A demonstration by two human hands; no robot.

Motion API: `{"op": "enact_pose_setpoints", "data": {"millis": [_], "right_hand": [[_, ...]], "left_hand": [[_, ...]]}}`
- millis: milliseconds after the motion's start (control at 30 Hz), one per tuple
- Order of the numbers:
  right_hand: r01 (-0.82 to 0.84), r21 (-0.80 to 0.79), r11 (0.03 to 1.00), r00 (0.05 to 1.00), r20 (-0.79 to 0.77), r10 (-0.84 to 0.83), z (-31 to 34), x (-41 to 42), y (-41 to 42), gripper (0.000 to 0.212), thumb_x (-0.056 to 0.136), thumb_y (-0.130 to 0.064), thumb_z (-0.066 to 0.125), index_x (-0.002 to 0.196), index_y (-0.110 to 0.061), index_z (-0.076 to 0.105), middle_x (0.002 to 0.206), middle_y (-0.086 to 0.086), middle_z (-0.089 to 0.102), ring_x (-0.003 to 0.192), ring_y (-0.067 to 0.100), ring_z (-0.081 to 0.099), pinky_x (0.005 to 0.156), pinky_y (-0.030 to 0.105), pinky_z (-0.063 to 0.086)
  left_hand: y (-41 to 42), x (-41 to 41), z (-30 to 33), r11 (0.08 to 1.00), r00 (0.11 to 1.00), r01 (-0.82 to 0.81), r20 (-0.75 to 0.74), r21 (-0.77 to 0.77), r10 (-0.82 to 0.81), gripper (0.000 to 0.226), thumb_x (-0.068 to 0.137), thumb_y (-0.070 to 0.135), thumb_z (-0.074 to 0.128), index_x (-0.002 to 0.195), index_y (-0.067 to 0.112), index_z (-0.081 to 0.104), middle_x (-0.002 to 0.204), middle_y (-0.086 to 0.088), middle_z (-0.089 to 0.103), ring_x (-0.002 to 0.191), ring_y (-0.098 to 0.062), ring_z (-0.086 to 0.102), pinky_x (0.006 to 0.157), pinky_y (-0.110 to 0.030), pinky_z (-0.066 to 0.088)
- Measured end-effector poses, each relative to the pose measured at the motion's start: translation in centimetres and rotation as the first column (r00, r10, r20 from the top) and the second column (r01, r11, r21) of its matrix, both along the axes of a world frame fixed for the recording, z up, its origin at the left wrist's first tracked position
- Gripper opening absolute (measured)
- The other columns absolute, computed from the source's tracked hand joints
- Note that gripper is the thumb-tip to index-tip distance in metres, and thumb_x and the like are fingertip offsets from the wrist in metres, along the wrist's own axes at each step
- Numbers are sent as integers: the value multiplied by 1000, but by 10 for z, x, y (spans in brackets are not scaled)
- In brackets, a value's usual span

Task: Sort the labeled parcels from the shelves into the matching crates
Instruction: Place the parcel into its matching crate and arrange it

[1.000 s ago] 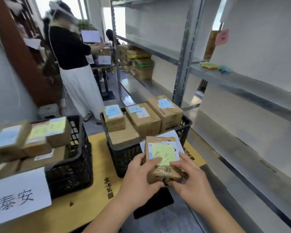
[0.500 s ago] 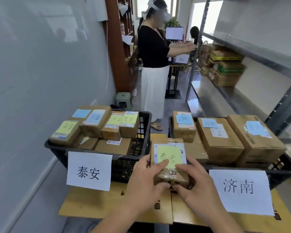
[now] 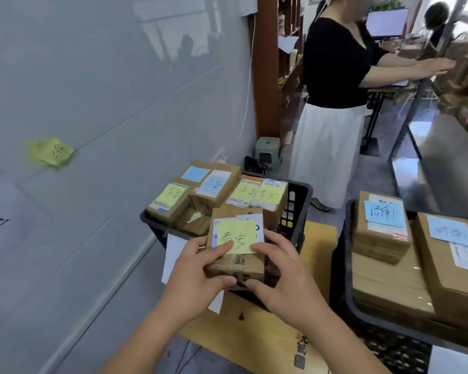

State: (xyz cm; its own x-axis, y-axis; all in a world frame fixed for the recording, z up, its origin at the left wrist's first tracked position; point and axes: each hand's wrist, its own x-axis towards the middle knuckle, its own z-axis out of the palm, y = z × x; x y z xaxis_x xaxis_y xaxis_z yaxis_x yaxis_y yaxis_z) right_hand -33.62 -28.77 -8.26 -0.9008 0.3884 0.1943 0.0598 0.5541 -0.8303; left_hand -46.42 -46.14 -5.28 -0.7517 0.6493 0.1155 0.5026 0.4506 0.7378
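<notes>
A small cardboard parcel (image 3: 234, 247) with a yellow sticky note (image 3: 237, 237) on its top is held between both hands at the near edge of the left black crate (image 3: 295, 209). The left hand (image 3: 197, 276) grips the parcel's left side, fingers curled beneath it and the thumb lying across the lower left corner of the note. The right hand (image 3: 284, 276) grips the right side the same way, its thumb at the note's lower right corner and its fingers wrapped around the near end. The parcel sits between the two palms, tilted so its labelled face looks up at the camera, over the crate's front rim.

Behind it, the left crate holds several parcels (image 3: 214, 193) bearing yellow and blue notes, packed close together. A white paper sign (image 3: 172, 259) hangs on the crate's front, mostly hidden by the left hand. To the right, well apart, a second black crate (image 3: 346, 292) holds larger boxes with blue notes (image 3: 384, 214). Both crates stand on a yellow bench (image 3: 254, 336). A loose yellow note (image 3: 49, 151) sticks to the grey wall on the left. Another person (image 3: 335, 103) in a black top and white skirt stands beyond the crates, reaching toward metal shelves (image 3: 443, 147) on the right.
</notes>
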Motion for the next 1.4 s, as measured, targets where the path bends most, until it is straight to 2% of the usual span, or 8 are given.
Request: {"op": "enact_pose_setpoints", "data": {"millis": [300,533,667,833,933,1033,1233,1400], "right_hand": [[-61,85,995,992,115,51,-4,-81,-4,74,88,-38,76,145,-56,32,147,-43,23,134,-13,32,109,19,37],[129,161,978,976,152,-154,-17,-149,8,53,93,-33,69,143,-36,50,142,-23,43,131,-3,43,114,28,40],[267,370,890,893,252,-373,-21,-188,36,64,93,-35,69,151,-31,43,154,-9,38,146,14,28,119,32,29],[252,514,820,733,452,-509,-28,-219,69,80,94,-38,67,160,-37,22,170,0,15,156,30,3,127,45,12],[225,548,806,680,503,-532,-35,-228,76,86,92,-30,68,160,-41,15,171,-3,8,157,34,-2,127,50,14],[285,514,809,677,489,-549,-38,-232,78,86,92,-12,65,159,-40,20,171,-3,9,156,35,-2,124,49,20],[395,496,773,661,432,-614,-46,-213,85,82,88,-3,64,156,-36,33,166,-7,24,151,33,13,118,44,32],[430,501,751,672,378,-637,-62,-193,88,80,84,-11,72,152,-38,38,157,-13,37,145,29,28,118,42,36]], "left_hand": [[-29,-92,-8,998,999,-44,-3,37,44,72,67,18,93,117,57,61,127,35,40,116,22,40,91,-1,37],[-46,-174,-20,992,987,116,103,42,-119,70,65,20,94,114,60,64,133,30,42,121,19,41,100,-7,38],[-39,-211,-19,980,974,183,120,79,-192,70,65,17,94,113,58,62,130,35,38,113,33,32,87,9,27],[-22,-249,-17,968,957,225,163,111,-241,70,65,24,94,104,71,60,127,46,33,124,18,36,109,-14,29],[-5,-258,-15,955,954,274,94,115,-285,70,65,25,93,111,65,59,120,54,30,119,28,31,96,2,26],[18,-262,-13,945,950,298,56,134,-307,72,67,24,93,115,63,57,128,40,36,122,23,32,94,7,23],[72,-257,-18,924,925,376,29,72,-379,67,73,29,90,123,60,57,129,41,31,123,13,31,107,-7,26],[107,-251,-36,924,927,375,38,-72,-373,65,81,39,81,136,56,50,140,33,27,147,-15,24,123,-45,27]]}}
